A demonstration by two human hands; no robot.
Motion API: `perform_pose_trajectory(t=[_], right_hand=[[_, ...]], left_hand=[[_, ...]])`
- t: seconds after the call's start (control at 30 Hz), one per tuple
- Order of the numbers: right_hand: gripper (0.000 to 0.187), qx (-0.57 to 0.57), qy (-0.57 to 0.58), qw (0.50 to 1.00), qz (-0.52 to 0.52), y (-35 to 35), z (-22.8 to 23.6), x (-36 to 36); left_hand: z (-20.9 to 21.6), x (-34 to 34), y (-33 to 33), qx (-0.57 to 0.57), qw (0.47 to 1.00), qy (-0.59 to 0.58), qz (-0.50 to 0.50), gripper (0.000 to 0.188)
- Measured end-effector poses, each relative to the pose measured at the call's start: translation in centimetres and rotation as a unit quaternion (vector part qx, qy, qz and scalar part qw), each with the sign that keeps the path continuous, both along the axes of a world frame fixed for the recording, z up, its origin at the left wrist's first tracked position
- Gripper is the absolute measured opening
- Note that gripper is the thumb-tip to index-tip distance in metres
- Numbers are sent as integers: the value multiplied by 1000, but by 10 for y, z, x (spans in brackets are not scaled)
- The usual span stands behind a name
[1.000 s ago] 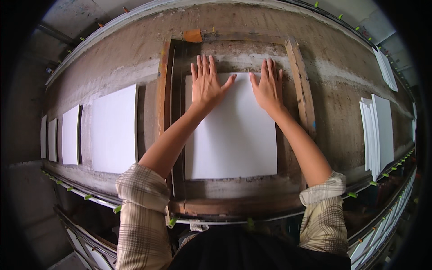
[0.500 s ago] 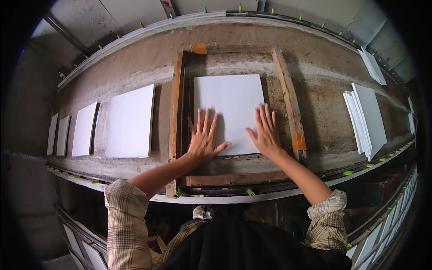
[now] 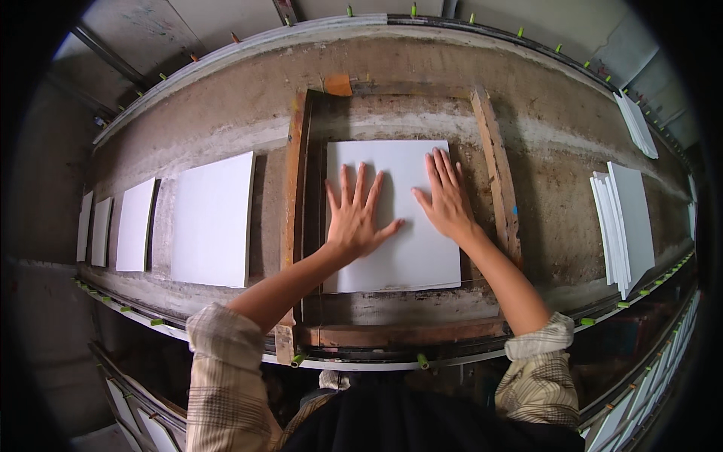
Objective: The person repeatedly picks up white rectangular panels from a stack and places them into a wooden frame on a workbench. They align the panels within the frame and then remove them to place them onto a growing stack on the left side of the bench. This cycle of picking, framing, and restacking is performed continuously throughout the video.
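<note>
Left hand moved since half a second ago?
Yes. Judged against the wooden frame, the left hand has moved away from the person, farther up the white panel.

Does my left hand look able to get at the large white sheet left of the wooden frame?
Probably yes: your left hand holds nothing, and only the wooden frame's left bar lies between it and that sheet.
</note>
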State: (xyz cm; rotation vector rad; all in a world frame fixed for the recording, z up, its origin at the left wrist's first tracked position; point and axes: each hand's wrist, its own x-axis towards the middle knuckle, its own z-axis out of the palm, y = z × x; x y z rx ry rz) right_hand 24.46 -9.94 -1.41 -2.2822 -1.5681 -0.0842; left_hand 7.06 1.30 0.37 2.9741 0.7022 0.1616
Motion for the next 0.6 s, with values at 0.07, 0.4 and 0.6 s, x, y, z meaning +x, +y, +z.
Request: perform_pose_trajectory(t=[0.07, 0.4, 0.6], right_hand=[[66, 12, -24, 999, -27, 15, -4, 7], [68, -59, -158, 977, -129, -85, 45, -36], [87, -115, 160, 934, -297, -135, 61, -19]], left_hand=[[-4, 16, 9, 9, 999, -30, 17, 87], [46, -74, 9, 58, 998, -23, -15, 71], [4, -126, 48, -238, 943, -222, 73, 79]])
